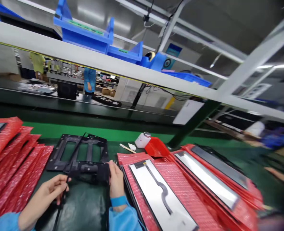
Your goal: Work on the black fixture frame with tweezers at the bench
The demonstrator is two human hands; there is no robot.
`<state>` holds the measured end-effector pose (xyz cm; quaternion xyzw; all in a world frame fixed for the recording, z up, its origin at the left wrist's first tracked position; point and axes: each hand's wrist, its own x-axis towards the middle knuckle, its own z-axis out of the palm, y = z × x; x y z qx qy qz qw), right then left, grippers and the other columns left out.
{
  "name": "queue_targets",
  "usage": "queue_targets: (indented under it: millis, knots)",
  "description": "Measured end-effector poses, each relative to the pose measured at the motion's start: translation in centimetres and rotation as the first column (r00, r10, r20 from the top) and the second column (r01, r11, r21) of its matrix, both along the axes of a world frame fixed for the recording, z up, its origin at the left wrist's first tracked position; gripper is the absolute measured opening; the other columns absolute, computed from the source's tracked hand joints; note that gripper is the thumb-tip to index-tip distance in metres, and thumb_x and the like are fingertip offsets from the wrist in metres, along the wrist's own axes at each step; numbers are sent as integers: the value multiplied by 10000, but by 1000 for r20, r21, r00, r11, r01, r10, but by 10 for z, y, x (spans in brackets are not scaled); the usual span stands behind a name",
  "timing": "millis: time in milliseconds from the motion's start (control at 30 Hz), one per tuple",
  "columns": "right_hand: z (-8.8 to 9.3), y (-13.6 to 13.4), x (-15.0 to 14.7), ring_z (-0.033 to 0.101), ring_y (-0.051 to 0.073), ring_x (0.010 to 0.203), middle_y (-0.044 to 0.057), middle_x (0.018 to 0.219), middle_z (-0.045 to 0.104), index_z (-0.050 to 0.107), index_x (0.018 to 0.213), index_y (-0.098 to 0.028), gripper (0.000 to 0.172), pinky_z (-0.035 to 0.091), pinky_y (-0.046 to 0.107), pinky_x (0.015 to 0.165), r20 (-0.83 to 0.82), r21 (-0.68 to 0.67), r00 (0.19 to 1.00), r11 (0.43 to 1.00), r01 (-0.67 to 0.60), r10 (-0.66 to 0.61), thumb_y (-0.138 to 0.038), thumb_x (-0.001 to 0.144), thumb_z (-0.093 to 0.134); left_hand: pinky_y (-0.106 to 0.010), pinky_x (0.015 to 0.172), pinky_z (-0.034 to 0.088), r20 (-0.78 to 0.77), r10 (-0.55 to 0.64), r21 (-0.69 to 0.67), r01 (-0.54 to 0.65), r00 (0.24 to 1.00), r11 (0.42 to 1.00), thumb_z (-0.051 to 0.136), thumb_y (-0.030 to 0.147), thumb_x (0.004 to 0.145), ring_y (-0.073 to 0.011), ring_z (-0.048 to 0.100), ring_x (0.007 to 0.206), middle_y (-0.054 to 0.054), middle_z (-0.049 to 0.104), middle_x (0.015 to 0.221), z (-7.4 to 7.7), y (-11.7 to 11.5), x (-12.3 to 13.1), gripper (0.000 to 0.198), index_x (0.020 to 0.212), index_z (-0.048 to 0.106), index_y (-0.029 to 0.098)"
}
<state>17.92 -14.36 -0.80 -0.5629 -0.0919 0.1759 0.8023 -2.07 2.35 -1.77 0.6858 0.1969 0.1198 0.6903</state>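
A black plastic frame with rectangular cut-outs lies on the dark green mat in front of me. My left hand pinches a thin black strip that runs diagonally up across the frame. My right hand grips the frame's near right edge, a blue band on its wrist. Right beside that hand, a long silver panel with a dark curved strip lies on red bubble wrap.
Stacked red bubble-wrap sheets fill the left side. More silver panels on red wrap fan out at the right. A red scoop, a white bottle and a wooden stick sit behind. A conveyor runs beyond; people stand far off.
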Motion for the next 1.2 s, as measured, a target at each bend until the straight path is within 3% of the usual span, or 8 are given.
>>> queue_targets:
  millis: [133, 233, 433, 567, 700, 867, 933, 1200]
  knots:
    - [-3, 1, -1, 374, 82, 483, -60, 544, 437, 540, 667, -181, 466, 290, 199, 422, 41, -15, 999, 1000, 14, -14, -624, 735, 668, -238, 490, 479, -34, 32, -9, -33, 999, 999, 624, 596, 787, -152, 556, 602, -36, 637, 818, -22, 9, 2, 523, 1104, 561, 185]
    - [-5, 1, -1, 335, 77, 463, -66, 538, 419, 529, 660, -184, 466, 250, 203, 403, 71, -38, 997, 999, 14, -11, -619, 708, 691, -228, 442, 461, -9, 114, -45, -114, 993, 992, 649, 622, 745, -159, 557, 581, -31, 645, 787, -34, 8, 3, 569, 1116, 556, 200]
    - [-8, 2, 2, 357, 84, 513, -62, 557, 421, 486, 623, -188, 494, 305, 202, 446, 102, -59, 995, 998, 17, -10, -625, 671, 711, -212, 398, 438, 14, 192, -77, -190, 981, 979, 659, 633, 725, -129, 525, 487, -29, 654, 770, -37, 1, 5, 595, 1123, 547, 204]
    - [-10, 4, 2, 324, 74, 513, -71, 549, 380, 434, 599, -191, 518, 295, 194, 448, 92, -66, 996, 998, -5, 11, -620, 676, 712, -226, 372, 427, -27, 156, -54, -157, 987, 986, 655, 669, 703, -135, 511, 465, -10, 625, 720, -29, 4, 6, 600, 1070, 552, 205]
    - [-9, 2, -2, 275, 58, 458, -84, 523, 357, 466, 639, -186, 498, 205, 186, 398, 44, -81, 998, 996, -42, 46, -616, 692, 710, -217, 441, 446, -15, 70, -26, -70, 997, 997, 657, 616, 745, -142, 557, 557, -2, 613, 734, -7, 3, 2, 486, 967, 566, 193]
    - [-3, 0, -5, 255, 37, 410, -55, 550, 461, 561, 734, -164, 502, 104, 183, 370, -11, -83, 996, 993, -87, 86, -647, 698, 691, -197, 440, 416, 20, 145, 10, -145, 989, 989, 627, 584, 786, -107, 519, 517, 18, 583, 695, 16, -5, 2, 424, 896, 559, 180]
    - [0, 0, -6, 265, 32, 401, -35, 575, 507, 591, 766, -157, 510, 94, 182, 367, -20, -83, 996, 992, -94, 93, -651, 691, 695, -194, 437, 412, 27, 165, 2, -165, 986, 986, 631, 579, 782, -108, 523, 520, 14, 582, 692, 19, -6, 3, 425, 893, 553, 176]
    - [7, 0, -9, 226, 28, 388, -59, 510, 449, 569, 703, -169, 517, 82, 186, 372, -22, -89, 997, 993, -76, 74, -648, 619, 745, -187, 432, 401, 42, 185, -2, -185, 982, 983, 630, 565, 781, -98, 504, 505, 9, 573, 682, 23, -8, 4, 423, 885, 519, 170]
